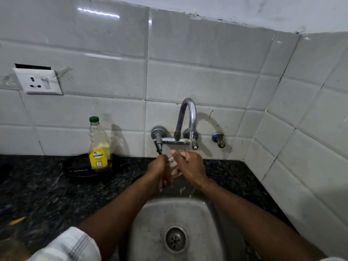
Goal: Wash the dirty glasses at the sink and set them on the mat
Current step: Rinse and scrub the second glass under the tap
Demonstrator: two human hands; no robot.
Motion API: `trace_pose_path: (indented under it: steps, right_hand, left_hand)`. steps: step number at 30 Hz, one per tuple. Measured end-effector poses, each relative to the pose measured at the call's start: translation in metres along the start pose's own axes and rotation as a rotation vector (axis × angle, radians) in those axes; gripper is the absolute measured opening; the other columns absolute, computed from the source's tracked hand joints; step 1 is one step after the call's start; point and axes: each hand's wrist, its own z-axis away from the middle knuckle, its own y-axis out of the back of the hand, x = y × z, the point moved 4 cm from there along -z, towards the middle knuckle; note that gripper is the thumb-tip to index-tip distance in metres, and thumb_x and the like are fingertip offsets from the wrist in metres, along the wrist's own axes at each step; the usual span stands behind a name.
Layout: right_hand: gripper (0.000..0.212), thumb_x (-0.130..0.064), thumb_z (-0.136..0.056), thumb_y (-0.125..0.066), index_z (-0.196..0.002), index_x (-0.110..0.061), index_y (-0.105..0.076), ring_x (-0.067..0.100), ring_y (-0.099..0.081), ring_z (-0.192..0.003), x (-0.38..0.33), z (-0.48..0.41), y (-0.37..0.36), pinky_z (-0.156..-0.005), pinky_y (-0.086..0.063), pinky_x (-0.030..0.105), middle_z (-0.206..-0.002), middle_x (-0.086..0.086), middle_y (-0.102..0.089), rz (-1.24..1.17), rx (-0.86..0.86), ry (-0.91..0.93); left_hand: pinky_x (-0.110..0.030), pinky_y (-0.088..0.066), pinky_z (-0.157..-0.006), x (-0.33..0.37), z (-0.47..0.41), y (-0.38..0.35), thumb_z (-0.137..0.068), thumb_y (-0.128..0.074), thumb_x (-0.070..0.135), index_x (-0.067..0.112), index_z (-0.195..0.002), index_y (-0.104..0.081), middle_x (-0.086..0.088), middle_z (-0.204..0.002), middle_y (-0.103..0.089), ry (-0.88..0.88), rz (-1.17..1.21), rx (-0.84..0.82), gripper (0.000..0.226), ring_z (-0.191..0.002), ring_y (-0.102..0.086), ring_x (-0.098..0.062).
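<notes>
A clear glass (pixel 172 163) is held between both hands above the back of the steel sink (pixel 150 223), and little of it shows. My left hand (pixel 159 171) wraps its left side, with fingers curled around it. My right hand (pixel 191 164) grips its right side, thumb up near the rim. Water runs from the curved chrome tap (pixel 188 113) down past my right hand and splashes into the basin. No mat is in view.
A dish-soap bottle (pixel 98 147) with a green cap and yellow label stands in a black dish (pixel 75 170) on the dark granite counter (pixel 37 194) at left. A wall socket (pixel 37 81) sits upper left. White tiled walls close the back and right. The drain (pixel 176 239) lies below.
</notes>
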Motion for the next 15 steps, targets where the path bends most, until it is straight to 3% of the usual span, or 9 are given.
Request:
trace_pose_path:
  steps: [2,4,6,7,8,10,11,13,15]
  right_hand:
    - [0.039,-0.035,-0.097,-0.058,-0.068,-0.011,-0.065,0.016,-0.069,-0.051,0.004,0.001,0.003,-0.055,-0.057,0.03,-0.056,0.004,-0.068,-0.044,-0.002,-0.005]
    - [0.042,-0.03,-0.098,-0.056,-0.068,-0.003,-0.065,0.012,-0.064,-0.049,0.008,-0.003,0.003,-0.055,-0.053,0.024,-0.054,0.002,-0.065,-0.186,0.038,-0.115]
    - [0.041,-0.029,-0.098,-0.056,-0.068,-0.003,-0.066,0.012,-0.06,-0.049,0.006,-0.006,0.004,-0.055,-0.05,0.022,-0.055,0.003,-0.063,-0.288,0.026,-0.193]
    - [0.04,-0.03,-0.098,-0.057,-0.068,-0.005,-0.066,0.014,-0.062,-0.05,0.004,-0.008,0.005,-0.055,-0.05,0.023,-0.055,0.004,-0.064,-0.276,0.004,-0.173]
    - [0.038,-0.032,-0.097,-0.058,-0.068,-0.009,-0.066,0.016,-0.065,-0.051,0.002,-0.007,0.005,-0.053,-0.052,0.024,-0.057,0.005,-0.066,-0.218,-0.016,-0.126]
    - [0.036,-0.035,-0.095,-0.06,-0.071,-0.01,-0.068,0.021,-0.069,-0.053,0.0,-0.003,0.007,-0.051,-0.055,0.027,-0.059,0.009,-0.07,-0.119,-0.042,-0.066]
    - [0.038,-0.034,-0.095,-0.061,-0.071,-0.006,-0.067,0.022,-0.069,-0.051,0.002,-0.002,0.009,-0.052,-0.056,0.029,-0.058,0.011,-0.07,-0.142,-0.03,-0.075]
    - [0.04,-0.03,-0.095,-0.062,-0.066,-0.003,-0.065,0.023,-0.065,-0.046,0.007,-0.003,0.008,-0.054,-0.055,0.03,-0.054,0.013,-0.066,-0.259,0.03,-0.166]
    - [0.038,-0.028,-0.094,-0.061,-0.064,-0.005,-0.064,0.019,-0.06,-0.046,0.009,-0.006,0.006,-0.056,-0.051,0.026,-0.053,0.009,-0.063,-0.334,0.096,-0.253]
  left_hand:
    - [-0.029,-0.048,-0.061,-0.002,0.001,-0.001,-0.093,-0.05,0.04,0.005,-0.093,-0.069,-0.014,-0.083,-0.073,-0.012,-0.016,0.008,0.04,-0.067,-0.063,-0.024]
    - [-0.024,-0.04,-0.057,0.008,0.012,0.003,-0.095,-0.053,0.041,0.007,-0.083,-0.066,-0.009,-0.076,-0.069,-0.373,-0.157,0.278,0.038,-0.064,-0.059,-0.019]
    - [-0.025,-0.037,-0.058,0.013,0.028,0.004,-0.089,-0.057,0.041,0.014,-0.08,-0.062,-0.002,-0.072,-0.065,-0.706,-0.262,0.435,0.029,-0.066,-0.058,-0.019]
    - [-0.027,-0.039,-0.058,0.013,0.027,0.004,-0.087,-0.056,0.041,0.013,-0.078,-0.062,-0.001,-0.07,-0.064,-0.703,-0.249,0.414,0.03,-0.066,-0.059,-0.021]
    - [-0.029,-0.042,-0.056,0.014,0.02,0.004,-0.088,-0.054,0.041,0.011,-0.078,-0.063,-0.003,-0.069,-0.064,-0.58,-0.199,0.34,0.033,-0.065,-0.059,-0.024]
    - [-0.028,-0.042,-0.048,0.01,0.011,0.0,-0.097,-0.047,0.04,0.007,-0.086,-0.065,-0.01,-0.073,-0.067,-0.165,-0.129,0.091,0.039,-0.055,-0.056,-0.023]
    - [-0.026,-0.042,-0.048,0.008,0.012,-0.002,-0.098,-0.045,0.041,0.006,-0.09,-0.065,-0.012,-0.077,-0.067,-0.048,-0.136,0.01,0.041,-0.053,-0.055,-0.022]
    - [-0.032,-0.052,-0.059,0.009,0.01,-0.003,-0.097,-0.047,0.045,0.008,-0.09,-0.066,-0.011,-0.083,-0.069,-0.162,-0.22,0.096,0.042,-0.063,-0.061,-0.023]
    - [-0.032,-0.053,-0.069,0.015,0.018,-0.002,-0.095,-0.057,0.041,0.011,-0.089,-0.064,-0.007,-0.082,-0.068,-0.554,-0.301,0.311,0.032,-0.073,-0.063,-0.021]
